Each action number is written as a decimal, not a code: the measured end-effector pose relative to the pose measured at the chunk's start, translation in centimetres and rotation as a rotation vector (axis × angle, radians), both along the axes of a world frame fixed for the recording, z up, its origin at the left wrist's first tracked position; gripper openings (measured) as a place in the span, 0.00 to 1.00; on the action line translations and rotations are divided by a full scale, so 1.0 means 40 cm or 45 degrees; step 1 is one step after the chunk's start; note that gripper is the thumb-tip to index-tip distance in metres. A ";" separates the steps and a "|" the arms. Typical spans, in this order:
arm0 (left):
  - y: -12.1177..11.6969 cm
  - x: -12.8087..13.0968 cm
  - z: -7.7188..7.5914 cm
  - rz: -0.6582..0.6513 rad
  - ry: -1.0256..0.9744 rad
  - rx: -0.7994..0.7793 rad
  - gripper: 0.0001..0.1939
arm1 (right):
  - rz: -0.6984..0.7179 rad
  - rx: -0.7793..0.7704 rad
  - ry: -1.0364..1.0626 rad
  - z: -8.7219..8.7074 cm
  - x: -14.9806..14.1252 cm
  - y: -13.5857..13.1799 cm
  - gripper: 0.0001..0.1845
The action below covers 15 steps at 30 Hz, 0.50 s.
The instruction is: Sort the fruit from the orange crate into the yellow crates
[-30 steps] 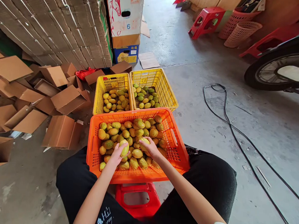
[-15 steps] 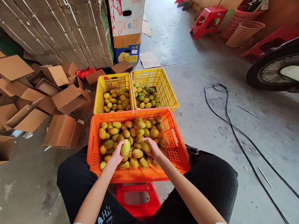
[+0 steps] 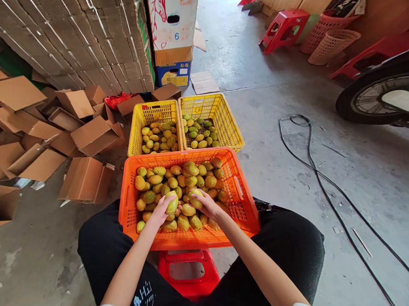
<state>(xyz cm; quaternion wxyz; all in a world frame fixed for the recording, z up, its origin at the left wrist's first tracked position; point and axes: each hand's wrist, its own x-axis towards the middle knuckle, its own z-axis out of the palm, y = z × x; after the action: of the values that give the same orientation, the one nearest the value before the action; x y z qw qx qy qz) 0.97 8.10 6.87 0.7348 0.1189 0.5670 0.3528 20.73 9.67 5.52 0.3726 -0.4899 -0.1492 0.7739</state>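
Observation:
An orange crate (image 3: 243, 205) full of yellow-green fruits rests on a red stool (image 3: 188, 272) between my knees. My left hand (image 3: 159, 212) is closed round one fruit (image 3: 172, 202), held just above the pile. My right hand (image 3: 209, 206) grips another fruit (image 3: 195, 197) close beside it. Beyond the orange crate stand two yellow crates side by side: the left yellow crate (image 3: 135, 134) holds yellower fruits, the right yellow crate (image 3: 228, 124) holds greener ones.
Open cardboard boxes (image 3: 85, 177) lie scattered on the floor at left, before a tall stack of flat cartons (image 3: 82, 40). A black cable (image 3: 315, 165) snakes across the concrete at right. A wheel (image 3: 376, 98), red stools (image 3: 283, 28) and pink baskets (image 3: 332, 43) stand far right.
Both hands stay over the near part of the orange crate, each turning its fruit slightly. The right hand's fruit has shifted a little toward the left hand.

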 end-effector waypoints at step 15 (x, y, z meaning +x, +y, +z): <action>0.007 0.007 -0.017 0.096 0.228 -0.080 0.13 | -0.012 -0.059 -0.172 -0.014 -0.003 -0.004 0.18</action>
<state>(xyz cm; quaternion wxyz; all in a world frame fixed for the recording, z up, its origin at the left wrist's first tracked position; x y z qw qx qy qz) 1.23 8.37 6.17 0.6708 0.1056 0.6452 0.3502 20.61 9.52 4.96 0.3537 -0.5503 -0.1537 0.7406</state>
